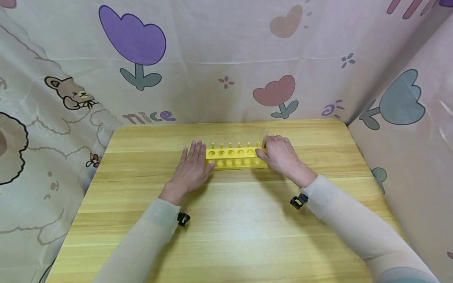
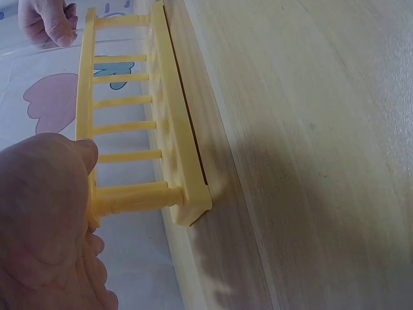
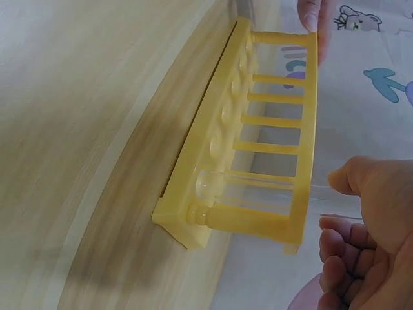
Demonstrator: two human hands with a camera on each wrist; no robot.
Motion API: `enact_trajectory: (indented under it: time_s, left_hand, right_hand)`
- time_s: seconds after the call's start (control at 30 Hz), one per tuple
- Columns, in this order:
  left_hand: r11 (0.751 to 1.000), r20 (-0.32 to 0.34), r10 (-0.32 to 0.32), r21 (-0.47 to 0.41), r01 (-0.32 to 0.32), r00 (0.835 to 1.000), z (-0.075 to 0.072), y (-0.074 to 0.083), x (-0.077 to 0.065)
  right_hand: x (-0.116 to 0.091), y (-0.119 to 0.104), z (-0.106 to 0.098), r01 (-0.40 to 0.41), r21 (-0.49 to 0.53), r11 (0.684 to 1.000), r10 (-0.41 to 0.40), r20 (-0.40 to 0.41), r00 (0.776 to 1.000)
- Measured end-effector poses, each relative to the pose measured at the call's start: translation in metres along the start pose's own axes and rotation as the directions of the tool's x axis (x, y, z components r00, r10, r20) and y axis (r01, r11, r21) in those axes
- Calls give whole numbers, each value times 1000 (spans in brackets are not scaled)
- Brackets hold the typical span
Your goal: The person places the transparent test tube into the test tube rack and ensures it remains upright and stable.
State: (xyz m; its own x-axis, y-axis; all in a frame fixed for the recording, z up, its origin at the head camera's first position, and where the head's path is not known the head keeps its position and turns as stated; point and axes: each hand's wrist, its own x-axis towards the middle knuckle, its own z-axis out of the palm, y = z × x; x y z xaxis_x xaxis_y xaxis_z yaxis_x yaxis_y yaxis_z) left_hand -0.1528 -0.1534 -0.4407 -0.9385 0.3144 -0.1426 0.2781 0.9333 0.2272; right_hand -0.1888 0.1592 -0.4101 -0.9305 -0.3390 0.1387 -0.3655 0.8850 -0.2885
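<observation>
A yellow test tube rack (image 1: pixel 233 153) stands on the table, with a row of holes and a row of upright pegs behind. My left hand (image 1: pixel 191 169) lies against its left end, fingers straight and thumb touching the top plate, as the left wrist view (image 2: pixel 39 206) also shows. At the right end, my right hand (image 1: pixel 283 155) pinches the upper part of a clear test tube (image 3: pixel 258 192) between thumb and fingers. The tube passes through the endmost hole, its rounded bottom down at the rack's base. In the head view, the hand hides most of the tube.
The wooden table (image 1: pixel 226 228) extends around the rack. A patterned cloth (image 1: pixel 205 47) hangs behind the table and along both sides. Each sleeve cuff carries a small black wrist camera (image 1: pixel 183 219).
</observation>
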Motion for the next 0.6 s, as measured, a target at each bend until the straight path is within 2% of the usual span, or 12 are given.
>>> enact_trajectory:
  time_s: [0.3,0.6]
  left_hand:
    - [1000,-6,-1,-6,1,1000,0,1,-1]
    - [1000,-15,-4,5,4,1000,0,2,0]
  right_hand:
    - [-2,2,3,39,-1,999,-39,-37,999]
    - [-2,3,4,35,15,999,-34,-37,999]
